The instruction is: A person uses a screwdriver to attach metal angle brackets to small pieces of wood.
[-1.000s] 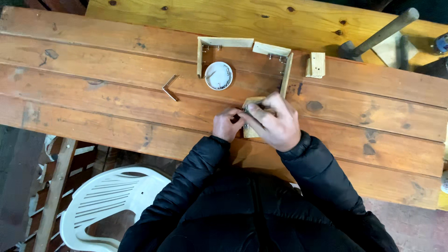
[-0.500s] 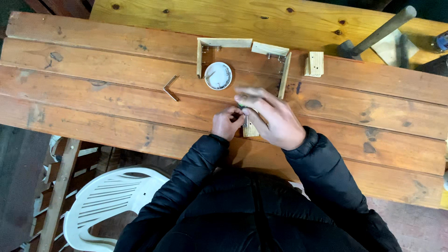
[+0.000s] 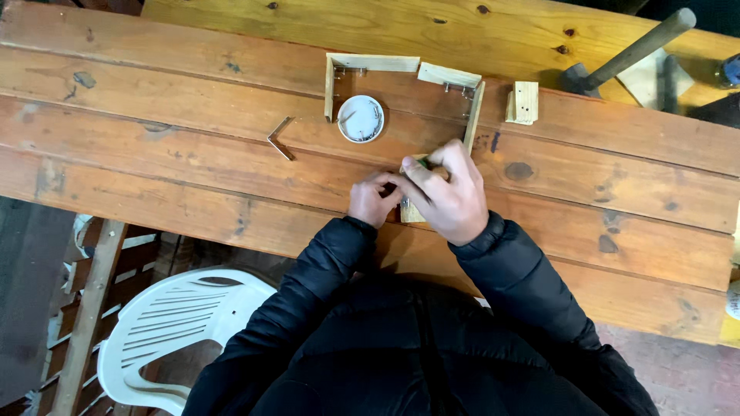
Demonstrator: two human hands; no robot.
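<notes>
On a plank workbench [image 3: 193, 177], my right hand [image 3: 451, 192] is closed over a small pale wood block [image 3: 411, 212], of which only the near left edge shows. My left hand [image 3: 371, 199] pinches at the block's left side, fingertips touching the right hand's fingers. Whatever sits between the fingertips is too small to make out. Just beyond the hands lie two L-shaped wooden corner pieces [image 3: 362, 65] [image 3: 462, 92] joined with metal fasteners, and between them a small round white dish [image 3: 361, 119] holding several small metal parts.
A metal angle bracket [image 3: 280, 138] lies left of the dish. A small wood offcut [image 3: 524, 102] sits to the right, with a hammer [image 3: 628, 55] beyond it at the far right. A white plastic chair [image 3: 177, 331] stands below the bench's near edge.
My right hand lifted slightly over the block half a second ago and has settled back down on it. My left hand has stayed pinched at the block's left side.
</notes>
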